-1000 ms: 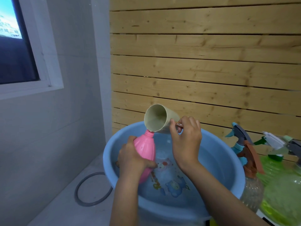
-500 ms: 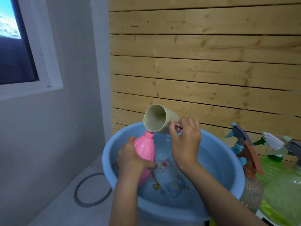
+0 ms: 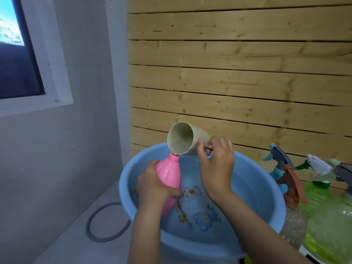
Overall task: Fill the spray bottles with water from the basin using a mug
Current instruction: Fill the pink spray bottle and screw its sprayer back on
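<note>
The left hand is wrapped around the belly of the pink bottle, fingers and thumb curled tight on it. It holds the bottle over the basin, tilted so the open neck points up and toward the right hand. The right hand sits higher and farther out, fingers curled round the mug's handle. The mug lies tipped nearly on its side, its mouth turned back toward the person and to the left. Its lower lip rests at the bottle's neck, just above the left hand. Whether water is running from the mug cannot be told.

The basin lies under both hands and forearms. It holds clear water, and a cartoon print shows on its bottom below the right wrist.

Right of the right forearm, just beside the basin's rim, spray bottles stand close together. There is a clear one with a brown trigger, a blue trigger head behind it, and green bottles farther right.

Left of the left forearm, a grey ring of hose lies on the floor. A slatted wood wall stands beyond the hands, and a window is up to the left.
</note>
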